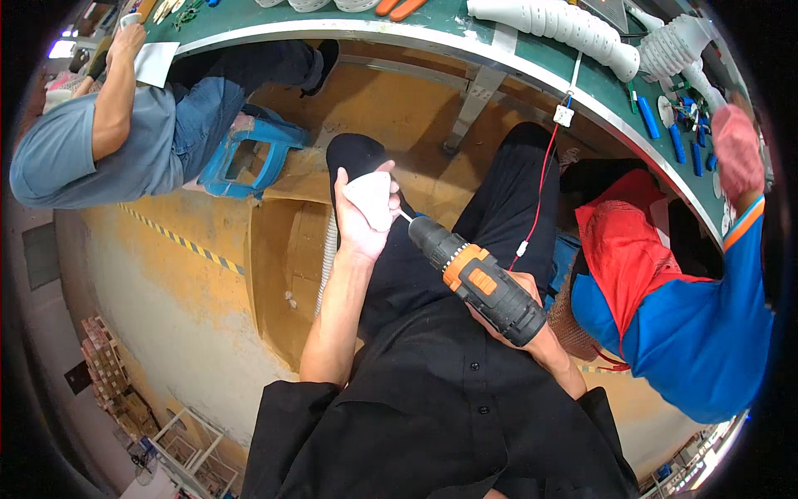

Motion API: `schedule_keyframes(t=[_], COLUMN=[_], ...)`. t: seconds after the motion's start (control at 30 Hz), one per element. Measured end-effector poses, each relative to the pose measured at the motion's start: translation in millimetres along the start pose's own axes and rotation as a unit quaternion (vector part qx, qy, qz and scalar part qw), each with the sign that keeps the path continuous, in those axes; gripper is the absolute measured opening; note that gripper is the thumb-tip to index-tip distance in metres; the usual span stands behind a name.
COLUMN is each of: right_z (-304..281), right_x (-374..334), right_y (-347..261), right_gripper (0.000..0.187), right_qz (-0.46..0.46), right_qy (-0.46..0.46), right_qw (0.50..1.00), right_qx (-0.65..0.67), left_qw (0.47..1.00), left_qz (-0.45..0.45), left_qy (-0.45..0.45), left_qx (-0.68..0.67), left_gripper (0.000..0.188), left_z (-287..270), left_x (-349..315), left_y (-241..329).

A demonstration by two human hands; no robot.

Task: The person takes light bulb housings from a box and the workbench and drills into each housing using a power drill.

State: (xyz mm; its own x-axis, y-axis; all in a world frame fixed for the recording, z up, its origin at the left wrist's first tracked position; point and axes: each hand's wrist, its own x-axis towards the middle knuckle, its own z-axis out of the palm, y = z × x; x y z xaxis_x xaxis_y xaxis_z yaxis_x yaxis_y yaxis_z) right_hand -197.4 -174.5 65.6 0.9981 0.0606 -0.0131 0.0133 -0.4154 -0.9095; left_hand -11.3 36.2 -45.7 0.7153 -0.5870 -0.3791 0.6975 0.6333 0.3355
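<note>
In my left hand (366, 224) rests a white rounded plastic part (371, 200), held over my lap with the fingers curled round it. My right hand (545, 348) grips a black and orange cordless drill (478, 279), which hides most of its fingers. The drill's thin bit (405, 215) points at the right side of the white part, close to my left fingers. Whether the tip touches the part or sits in it, I cannot tell. A thin red cable (544, 179) with white connectors hangs from the bench edge and passes behind the drill.
A green-topped bench (565, 71) curves ahead, carrying white ribbed tubes (553, 29), orange-handled tool grips (403, 8) and several blue cylinders (648, 118). A person in grey-blue (100, 145) sits left beside a blue stool (253, 150); another in a red apron (623, 249) sits right. An open cardboard box (278, 274) stands by my left leg.
</note>
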Motion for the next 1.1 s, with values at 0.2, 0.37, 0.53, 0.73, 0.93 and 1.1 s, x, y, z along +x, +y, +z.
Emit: schedule_keyframes(t=[0.2, 0.37, 0.53, 0.73, 0.93, 1.1], right_z=[0.0, -1.8, 0.0, -2.2, -1.7, -1.5], right_x=[2.6, 3.6, 5.7, 5.1, 3.1, 5.4], right_y=[-1.5, -1.9, -2.9, -2.5, 0.6, -0.5], right_gripper=[0.032, 0.033, 0.030, 0.022, 0.021, 0.022], right_qz=[-0.001, 0.032, 0.020, 0.036, 0.023, 0.015], right_qy=[0.006, -0.018, -0.004, -0.013, -0.017, -0.008], right_qw=[1.000, 0.999, 0.998, 0.999, 0.999, 0.999], right_qx=[0.012, 0.027, 0.061, 0.035, 0.022, 0.031], left_qw=[0.992, 0.994, 0.983, 0.971, 0.970, 0.969], left_qz=[0.049, 0.058, 0.129, 0.190, 0.201, 0.205], left_qy=[0.091, 0.068, 0.098, 0.112, 0.094, 0.093], left_qx=[0.067, 0.065, 0.084, 0.095, 0.100, 0.098], left_gripper=[0.078, 0.070, 0.067, 0.065, 0.065, 0.064], left_z=[26.9, 21.3, 30.9, 44.2, 43.4, 44.9], left_x=[-6.4, -2.8, -1.3, 1.4, 1.7, 0.9], left_y=[-0.8, -5.8, -15.2, -21.0, -23.1, -26.2])
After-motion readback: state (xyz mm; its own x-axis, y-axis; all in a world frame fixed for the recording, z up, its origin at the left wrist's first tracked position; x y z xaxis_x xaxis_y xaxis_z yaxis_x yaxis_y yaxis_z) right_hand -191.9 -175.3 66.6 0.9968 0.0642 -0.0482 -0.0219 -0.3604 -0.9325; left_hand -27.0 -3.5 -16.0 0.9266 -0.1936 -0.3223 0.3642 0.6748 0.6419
